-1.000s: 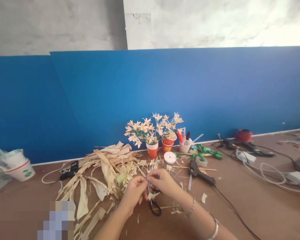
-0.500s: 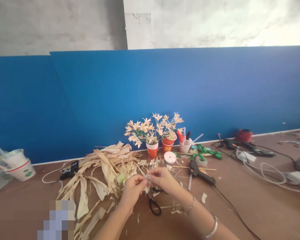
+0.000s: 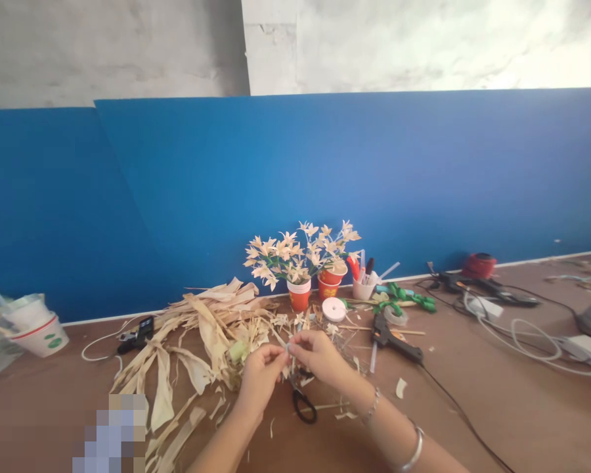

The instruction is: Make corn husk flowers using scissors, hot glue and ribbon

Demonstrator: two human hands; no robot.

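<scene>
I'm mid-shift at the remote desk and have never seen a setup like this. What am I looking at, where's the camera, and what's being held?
There is no machine here: you see a person's bare left hand and right hand. The view comes from one camera worn on that person's head, facing forward and down. Their fingertips meet around a small pale piece, too tiny to identify.

Just below lies a black looped handle, probably scissors. On the brown table, dried husks spread to the left; a black glue gun lies to the right. Behind the hands are a white spool and pale flowers in a red cup, before a blue panel.
</scene>
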